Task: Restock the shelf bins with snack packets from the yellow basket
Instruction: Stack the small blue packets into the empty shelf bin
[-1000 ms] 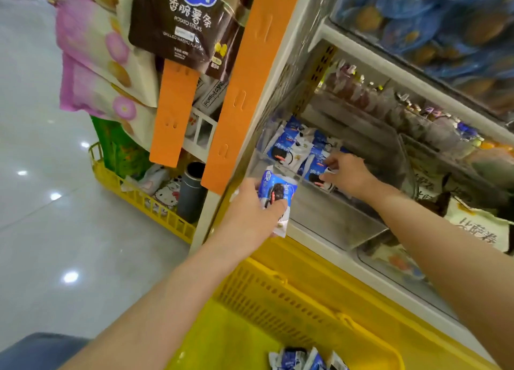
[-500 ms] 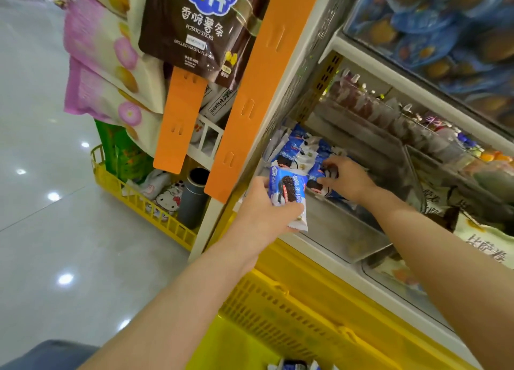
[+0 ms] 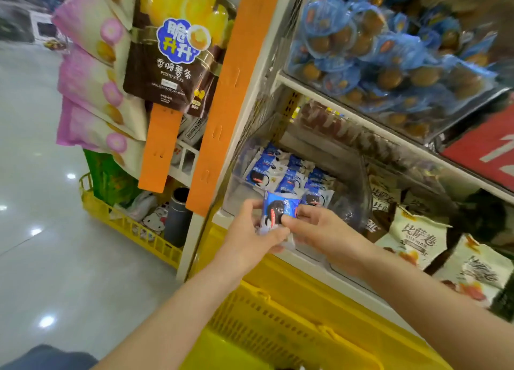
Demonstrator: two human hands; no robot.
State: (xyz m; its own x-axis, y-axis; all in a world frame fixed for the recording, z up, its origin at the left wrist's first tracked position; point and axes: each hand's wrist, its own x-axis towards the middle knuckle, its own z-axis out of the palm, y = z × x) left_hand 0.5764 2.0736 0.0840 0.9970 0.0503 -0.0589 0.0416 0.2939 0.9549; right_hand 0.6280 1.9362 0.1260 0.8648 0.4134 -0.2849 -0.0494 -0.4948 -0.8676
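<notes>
A blue-and-white cookie packet [image 3: 278,211] is held just in front of the clear shelf bin [image 3: 358,186]. My left hand [image 3: 250,236] grips its lower left side, and my right hand [image 3: 314,227] pinches its right edge. Several matching packets [image 3: 281,175] lie inside the bin behind it. The yellow basket [image 3: 278,314] sits below my forearms, with its contents out of view.
An orange strip [image 3: 222,91] runs down the shelf's end post, with potato-stick bags [image 3: 172,63] hanging to its left. A bin of blue-wrapped snacks [image 3: 389,49] fills the shelf above. Beige snack bags [image 3: 417,236] lie to the right. Another yellow crate [image 3: 125,225] stands on the floor.
My right hand has left the packets in the bin and come back to take the right edge of the packet in my left hand. The camera has tilted upward.
</notes>
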